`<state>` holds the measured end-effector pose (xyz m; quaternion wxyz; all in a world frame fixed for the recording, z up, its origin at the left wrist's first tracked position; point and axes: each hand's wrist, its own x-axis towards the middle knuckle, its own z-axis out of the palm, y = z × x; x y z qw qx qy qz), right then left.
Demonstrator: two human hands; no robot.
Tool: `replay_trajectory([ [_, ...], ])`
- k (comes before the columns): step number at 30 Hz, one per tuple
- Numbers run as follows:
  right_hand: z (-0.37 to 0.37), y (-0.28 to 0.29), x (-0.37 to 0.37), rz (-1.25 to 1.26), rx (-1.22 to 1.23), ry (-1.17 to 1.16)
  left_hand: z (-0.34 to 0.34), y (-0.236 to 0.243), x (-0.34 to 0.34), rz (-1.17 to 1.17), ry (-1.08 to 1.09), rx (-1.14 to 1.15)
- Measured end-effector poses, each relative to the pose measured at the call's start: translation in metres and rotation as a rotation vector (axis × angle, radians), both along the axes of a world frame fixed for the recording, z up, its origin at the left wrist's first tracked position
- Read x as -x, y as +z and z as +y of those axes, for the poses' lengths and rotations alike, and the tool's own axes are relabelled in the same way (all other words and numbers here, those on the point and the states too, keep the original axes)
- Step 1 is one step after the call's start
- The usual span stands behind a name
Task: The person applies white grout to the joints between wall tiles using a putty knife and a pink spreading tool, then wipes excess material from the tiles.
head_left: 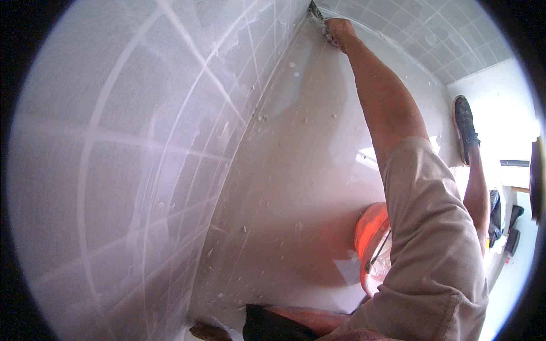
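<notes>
My right arm stretches from the lower right, out of a beige sleeve [432,250], up to the far corner where the tiled walls meet the white surface. There my right hand [339,29] is closed around a small dark tool [314,9] whose tip is pressed into the corner joint. Something pale shows under the fingers. At the bottom edge lies a skin-coloured limb [310,318] with a dark piece [267,327] over it. I cannot tell what part it is, and my left hand does not show.
Grey tiles with white grout lines [114,170] cover the left wall and the far wall [432,40]. The smooth white surface [296,170] is dotted with small crumbs. An orange bucket [369,233] stands beside my sleeve. A foot in a dark shoe [465,128] rests at the right.
</notes>
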<state>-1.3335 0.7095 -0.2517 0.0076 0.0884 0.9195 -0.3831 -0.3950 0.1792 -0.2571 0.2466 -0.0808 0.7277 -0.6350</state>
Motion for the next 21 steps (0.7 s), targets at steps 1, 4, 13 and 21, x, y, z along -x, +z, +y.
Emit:
replay_trajectory([
  [1,-0.003,0.002,-0.005,0.038,0.075,-0.026,-0.008,-0.009,-0.011,-0.081,0.020,0.085],
  [4,0.012,0.020,-0.012,0.043,-0.013,0.030,-0.025,-0.037,-0.026,0.270,0.035,-0.149],
  [13,-0.013,0.011,-0.077,0.012,0.609,-0.227,0.045,0.069,0.076,0.445,0.703,-0.572],
  [21,0.002,-0.010,-0.002,0.251,-0.198,0.091,-0.010,-0.016,-0.012,0.274,0.277,-0.302],
])
